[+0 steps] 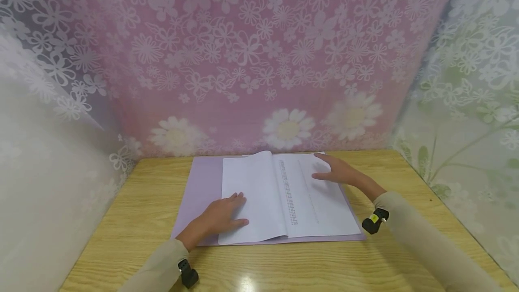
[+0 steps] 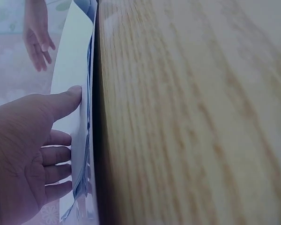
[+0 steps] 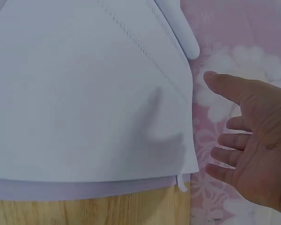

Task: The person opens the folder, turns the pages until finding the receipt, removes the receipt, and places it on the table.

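A lilac folder lies spread on the table, with white sheets opened across it. My left hand rests on the blank left page, its fingers straight and the thumb apart. Over the upper right part of the right page, which bears columns of small print, my right hand hovers and holds nothing. The right wrist view shows that hand's shadow on the paper. Seen from the left wrist, the stacked page edges sit beside the left thumb.
The folder lies on a wood-grain table by its back edge. A pink flowered sheet hangs behind it, and pale flowered sheets close in the sides. Each wrist carries a small black camera.
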A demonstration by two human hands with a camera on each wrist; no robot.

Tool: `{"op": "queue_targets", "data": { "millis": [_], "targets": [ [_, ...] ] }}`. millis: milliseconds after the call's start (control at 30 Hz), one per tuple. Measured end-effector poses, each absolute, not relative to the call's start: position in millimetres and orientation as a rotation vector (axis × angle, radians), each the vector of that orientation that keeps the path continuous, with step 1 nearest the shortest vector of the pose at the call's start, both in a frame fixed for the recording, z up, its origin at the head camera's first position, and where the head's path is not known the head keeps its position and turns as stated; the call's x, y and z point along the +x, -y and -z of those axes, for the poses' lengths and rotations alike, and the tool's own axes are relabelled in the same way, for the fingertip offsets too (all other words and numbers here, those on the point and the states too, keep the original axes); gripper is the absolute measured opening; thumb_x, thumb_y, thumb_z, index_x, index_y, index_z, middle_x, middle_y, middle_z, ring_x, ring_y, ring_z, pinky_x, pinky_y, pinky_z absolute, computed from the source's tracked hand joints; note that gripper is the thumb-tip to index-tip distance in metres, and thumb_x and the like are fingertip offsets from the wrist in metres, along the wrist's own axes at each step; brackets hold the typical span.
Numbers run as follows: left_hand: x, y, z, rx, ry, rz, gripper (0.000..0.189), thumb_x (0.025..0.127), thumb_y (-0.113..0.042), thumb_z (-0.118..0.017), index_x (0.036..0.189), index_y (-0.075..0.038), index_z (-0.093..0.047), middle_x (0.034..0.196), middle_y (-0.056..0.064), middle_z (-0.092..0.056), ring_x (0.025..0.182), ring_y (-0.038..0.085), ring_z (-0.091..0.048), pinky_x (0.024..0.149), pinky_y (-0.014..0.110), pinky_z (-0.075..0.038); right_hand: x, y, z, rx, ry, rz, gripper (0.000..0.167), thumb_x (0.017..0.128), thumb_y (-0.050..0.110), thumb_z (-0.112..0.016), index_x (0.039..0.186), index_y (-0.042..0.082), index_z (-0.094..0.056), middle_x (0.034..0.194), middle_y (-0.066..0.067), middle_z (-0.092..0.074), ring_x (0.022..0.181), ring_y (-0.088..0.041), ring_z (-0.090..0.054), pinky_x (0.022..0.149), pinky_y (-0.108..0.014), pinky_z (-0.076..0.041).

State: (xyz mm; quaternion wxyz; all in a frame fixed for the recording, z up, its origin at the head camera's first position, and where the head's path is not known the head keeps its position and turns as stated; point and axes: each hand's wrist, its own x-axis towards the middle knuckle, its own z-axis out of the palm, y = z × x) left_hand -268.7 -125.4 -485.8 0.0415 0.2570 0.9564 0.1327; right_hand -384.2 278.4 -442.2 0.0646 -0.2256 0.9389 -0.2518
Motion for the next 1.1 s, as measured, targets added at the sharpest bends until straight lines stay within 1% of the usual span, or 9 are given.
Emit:
{"op": "queue_targets", "data": {
  "millis": [167, 300, 367, 600, 733, 900, 1100],
  "targets": [
    [-270.2, 124.9, 484.7, 0.793, -2.927, -0.397, 0.072, 0.096, -0.051, -0.065, 0.15, -0.005, -0.051, 0.155, 0.018, -0.048, 0.14, 0.038, -0.052, 0.108, 0.052, -0.049, -393.1, -294.2, 450.1, -0.646, -2.873, 0.786, 0.088, 0.095, 0.039, -0.071, 0.155, -0.01, -0.03, 0.157, -0.036, -0.034, 0.143, -0.055, -0.035, 0.115, -0.066, -0.034],
    [-271.3, 124.8, 485.1, 0.796, -2.923, -0.401, 0.073, 0.096, -0.052, -0.065, 0.15, -0.005, -0.05, 0.155, 0.018, -0.049, 0.139, 0.039, -0.052, 0.107, 0.052, -0.05, -399.7, -301.6, 454.4, -0.616, -2.865, 0.783, 0.091, 0.096, 0.041, -0.069, 0.154, -0.015, -0.026, 0.157, -0.038, -0.03, 0.144, -0.056, -0.032, 0.116, -0.066, -0.032],
    [-271.4, 124.7, 485.1, 0.797, -2.924, -0.397, 0.073, 0.096, -0.052, -0.065, 0.15, -0.005, -0.05, 0.155, 0.018, -0.049, 0.139, 0.039, -0.053, 0.107, 0.052, -0.05, -402.6, -304.0, 456.0, -0.589, -2.846, 0.787, 0.092, 0.097, 0.041, -0.068, 0.154, -0.015, -0.023, 0.158, -0.038, -0.028, 0.145, -0.056, -0.03, 0.117, -0.067, -0.03],
    [-270.8, 123.3, 482.8, 0.787, -2.923, -0.406, 0.071, 0.096, -0.05, -0.066, 0.149, -0.005, -0.052, 0.156, 0.017, -0.048, 0.142, 0.038, -0.05, 0.109, 0.053, -0.048, -410.4, -307.6, 461.3, -0.517, -2.791, 0.761, 0.094, 0.098, 0.042, -0.066, 0.156, -0.014, -0.019, 0.157, -0.039, -0.03, 0.14, -0.056, -0.04, 0.115, -0.065, -0.035],
    [-269.3, 122.5, 481.2, 0.774, -2.916, -0.435, 0.071, 0.095, -0.048, -0.068, 0.148, -0.004, -0.052, 0.156, 0.018, -0.048, 0.141, 0.038, -0.05, 0.109, 0.055, -0.047, -412.4, -308.4, 465.0, -0.499, -2.77, 0.791, 0.094, 0.098, 0.041, -0.066, 0.156, -0.015, -0.018, 0.157, -0.04, -0.028, 0.144, -0.056, -0.032, 0.117, -0.065, -0.032],
    [-268.1, 123.6, 484.3, 0.761, -2.912, -0.435, 0.072, 0.095, -0.049, -0.067, 0.149, -0.005, -0.051, 0.156, 0.019, -0.047, 0.14, 0.039, -0.051, 0.108, 0.054, -0.048, -411.9, -308.9, 471.0, -0.557, -2.767, 0.797, 0.093, 0.098, 0.039, -0.068, 0.154, -0.017, -0.019, 0.16, -0.037, -0.024, 0.149, -0.053, -0.023, 0.121, -0.063, -0.026],
    [-268.5, 124.9, 487.5, 0.754, -2.917, -0.452, 0.072, 0.095, -0.049, -0.067, 0.15, -0.005, -0.05, 0.156, 0.018, -0.047, 0.141, 0.039, -0.051, 0.109, 0.054, -0.048, -410.4, -307.5, 473.1, -0.552, -2.758, 0.788, 0.093, 0.098, 0.039, -0.068, 0.154, -0.017, -0.02, 0.16, -0.037, -0.023, 0.15, -0.053, -0.021, 0.121, -0.063, -0.024]
  ]
}}
